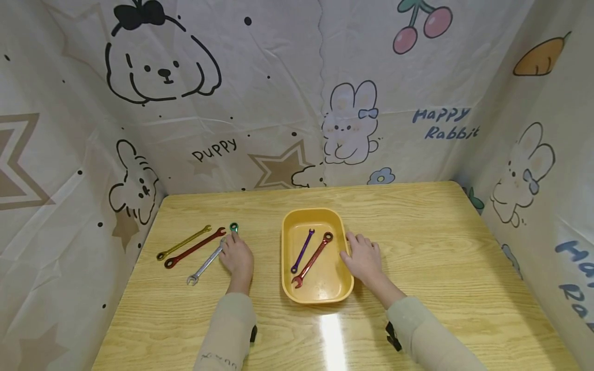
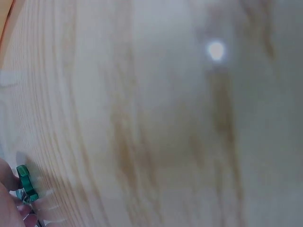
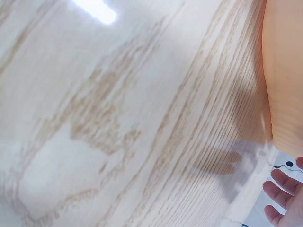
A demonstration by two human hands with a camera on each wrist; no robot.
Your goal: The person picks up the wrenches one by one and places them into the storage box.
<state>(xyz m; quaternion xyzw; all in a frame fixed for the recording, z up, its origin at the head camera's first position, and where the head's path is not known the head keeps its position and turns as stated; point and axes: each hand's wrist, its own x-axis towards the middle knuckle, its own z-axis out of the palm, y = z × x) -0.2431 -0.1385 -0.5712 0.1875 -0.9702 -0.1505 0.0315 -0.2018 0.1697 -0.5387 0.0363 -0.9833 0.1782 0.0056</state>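
In the head view my left hand (image 1: 237,256) pinches a green ratchet wrench (image 1: 234,226), whose ring end shows past the fingertips. The left wrist view catches the wrench's green end (image 2: 27,182) against the fingers; the hand hides the rest. Just left of this hand lies a silver wrench (image 1: 204,266), then a red wrench (image 1: 195,248) and a yellow-green one (image 1: 183,242). My right hand (image 1: 364,257) rests at the right rim of a yellow plastic bin (image 1: 284,247), fingers loosely spread. Inside the bin lie a small purple wrench (image 1: 302,251) and a larger red wrench (image 1: 313,260).
The bin stands near the middle of a wood-grain table (image 1: 417,221). A printed cloth (image 1: 278,113) with cartoon animals hangs behind the table and along both sides. Bright light reflects off the tabletop in front of the bin.
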